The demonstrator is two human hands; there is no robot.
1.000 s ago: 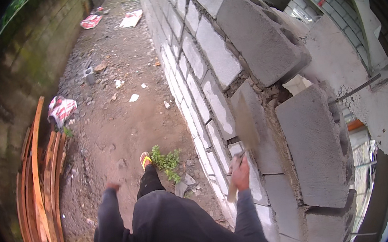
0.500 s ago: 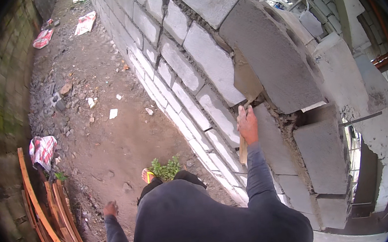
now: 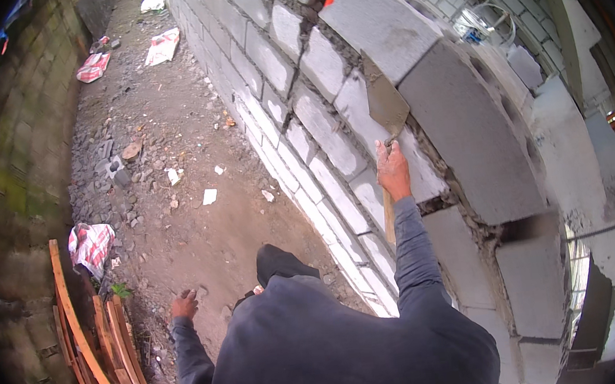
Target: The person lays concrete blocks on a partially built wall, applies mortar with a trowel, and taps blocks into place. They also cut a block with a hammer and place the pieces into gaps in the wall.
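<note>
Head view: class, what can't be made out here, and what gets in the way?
- Head view, trowel handle: partly hidden by the right hand.
- Head view, block wall: patch behind the trowel blade covered.
- Head view, wooden planks: near ends cut off by the lower edge.

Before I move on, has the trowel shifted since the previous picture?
Yes: the trowel has moved farther along the wall, from beside the middle of the large grey block to near its far corner.

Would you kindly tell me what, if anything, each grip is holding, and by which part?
The right grip holds a trowel by its handle, at the end near the blade; the left grip appears empty.
</note>
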